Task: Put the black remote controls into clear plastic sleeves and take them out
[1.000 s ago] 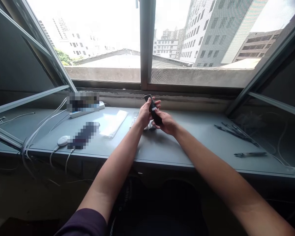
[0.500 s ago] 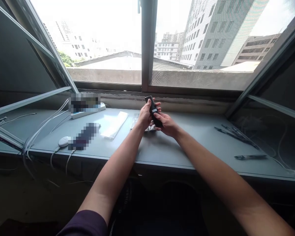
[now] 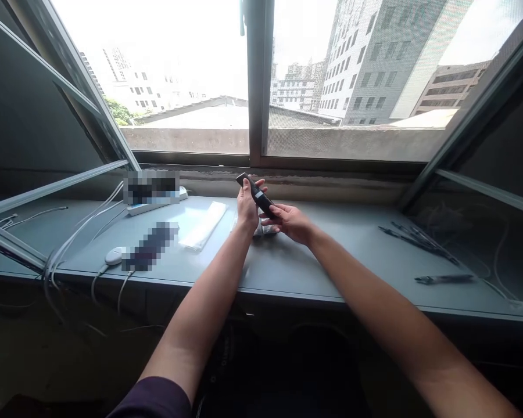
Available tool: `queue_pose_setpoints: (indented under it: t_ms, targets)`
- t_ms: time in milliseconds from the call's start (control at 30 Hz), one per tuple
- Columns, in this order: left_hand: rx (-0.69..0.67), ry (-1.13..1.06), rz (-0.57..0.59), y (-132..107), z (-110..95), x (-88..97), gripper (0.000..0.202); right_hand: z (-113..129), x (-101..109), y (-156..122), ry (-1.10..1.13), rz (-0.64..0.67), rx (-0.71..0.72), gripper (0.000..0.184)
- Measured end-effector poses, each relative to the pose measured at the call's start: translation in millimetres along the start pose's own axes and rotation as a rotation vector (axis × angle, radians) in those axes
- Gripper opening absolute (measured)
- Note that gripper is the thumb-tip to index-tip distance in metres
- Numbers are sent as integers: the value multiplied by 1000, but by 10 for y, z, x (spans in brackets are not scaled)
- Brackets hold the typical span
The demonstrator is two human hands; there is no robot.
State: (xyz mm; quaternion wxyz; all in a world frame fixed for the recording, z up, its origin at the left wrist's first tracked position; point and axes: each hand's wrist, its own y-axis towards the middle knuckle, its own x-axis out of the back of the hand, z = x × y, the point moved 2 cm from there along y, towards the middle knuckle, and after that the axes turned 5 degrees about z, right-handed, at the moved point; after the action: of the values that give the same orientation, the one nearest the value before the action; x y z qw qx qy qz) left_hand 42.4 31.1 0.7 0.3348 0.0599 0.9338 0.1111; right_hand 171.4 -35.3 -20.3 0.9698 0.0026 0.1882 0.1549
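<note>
1. The step right now seems to be holding up one black handheld device [image 3: 255, 192] with both hands at once, each at its own end.
2. The device is to the right of the flat plastic bag [image 3: 203, 225]. It looks to be up off the worktop [image 3: 344, 249].
3. The left hand [image 3: 246, 207] is curled around the far part of the device, with its thumb pressed on top. The fingers are bent only part way, since the thing fills the grip.
4. The right hand [image 3: 291, 222] is farther right of the flat plastic bag. It pinches the near end between thumb and fingers, more lightly, I think.
5. Any next move calls for one hand to hold tight while the other shifts its grip. It looks smooth, so it might slip if both hands go loose.
6. The device is long, slim and black. It has a small pale label near its middle. It leans, with its far end tipped toward the left. I can't read the label or see the underside.
7. A shiny packet [image 3: 268, 230] lies right of the flat plastic bag too, partly hidden behind the hands.
</note>
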Motion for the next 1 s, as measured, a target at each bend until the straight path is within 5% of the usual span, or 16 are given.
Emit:
queue_pose_setpoints:
  t_ms: [300,667,1000]
  targets:
    - [-43,-21,-65,14,-32,36,60,67,32,2,48,-169,70,8]
    - [-12,-239,-101,29,0,31,36,161,30,-45,16,-471,155,13]
    - [15,-312,-177,93,53,109,39,96,13,-26,1,-416,103,12]
